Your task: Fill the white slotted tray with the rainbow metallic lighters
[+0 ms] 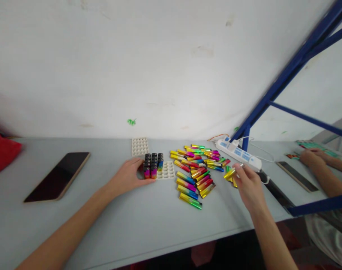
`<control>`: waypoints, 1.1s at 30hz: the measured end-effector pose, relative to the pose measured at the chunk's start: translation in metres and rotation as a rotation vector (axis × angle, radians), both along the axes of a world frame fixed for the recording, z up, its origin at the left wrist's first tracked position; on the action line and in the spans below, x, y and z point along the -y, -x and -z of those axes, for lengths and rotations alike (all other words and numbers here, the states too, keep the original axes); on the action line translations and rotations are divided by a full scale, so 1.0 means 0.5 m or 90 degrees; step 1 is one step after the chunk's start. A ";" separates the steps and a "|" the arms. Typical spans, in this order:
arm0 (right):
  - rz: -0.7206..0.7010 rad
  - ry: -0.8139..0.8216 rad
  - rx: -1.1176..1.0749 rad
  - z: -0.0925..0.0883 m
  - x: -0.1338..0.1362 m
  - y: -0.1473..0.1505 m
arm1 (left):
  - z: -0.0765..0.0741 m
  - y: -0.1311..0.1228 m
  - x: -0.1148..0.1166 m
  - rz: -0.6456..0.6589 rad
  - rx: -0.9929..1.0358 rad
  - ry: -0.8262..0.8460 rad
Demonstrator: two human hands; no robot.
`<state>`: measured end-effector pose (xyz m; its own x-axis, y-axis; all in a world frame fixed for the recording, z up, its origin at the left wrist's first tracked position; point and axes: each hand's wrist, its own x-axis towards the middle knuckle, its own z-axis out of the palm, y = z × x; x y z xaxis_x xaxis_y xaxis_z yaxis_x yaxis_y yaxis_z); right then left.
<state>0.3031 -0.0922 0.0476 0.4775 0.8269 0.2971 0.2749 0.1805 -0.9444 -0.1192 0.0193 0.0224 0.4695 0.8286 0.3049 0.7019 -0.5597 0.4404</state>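
A white tray (167, 170) with rows of round sockets stands on the table. Its left part carries several upright lighters (150, 167) with black tops and shiny coloured bodies. My left hand (128, 174) curls round the tray's left end, the thumb along its front edge. To the right lies a loose pile of shiny lighters (195, 168) in yellow, red, blue, green and purple. At the pile's right side my right hand (249, 183) pinches a gold-coloured lighter (229, 173) between thumb and fingers, its other end hidden by them. More yellow lighters lie just beneath.
Another white socketed tray (140, 146) lies near the wall. A tablet-like dark device (58, 176) and red cloth (3, 153) are at left. At right are a power strip (240, 153), a blue metal frame (255, 112) and another person's hands (314, 155).
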 end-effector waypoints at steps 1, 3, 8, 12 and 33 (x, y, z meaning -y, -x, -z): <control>-0.036 -0.005 -0.078 -0.012 -0.021 0.023 | -0.001 -0.002 0.001 0.000 0.007 0.006; -0.158 0.025 -0.174 -0.034 -0.065 0.075 | -0.003 -0.006 0.003 -0.001 0.014 0.018; -0.407 0.059 -0.226 -0.063 -0.167 0.196 | 0.000 -0.014 0.005 -0.016 -0.004 0.021; -0.481 0.117 -0.227 -0.058 -0.222 0.259 | 0.011 -0.014 0.002 -0.028 -0.026 -0.005; -0.425 0.234 -0.199 0.026 -0.215 0.321 | 0.005 -0.020 -0.036 0.024 -0.001 0.035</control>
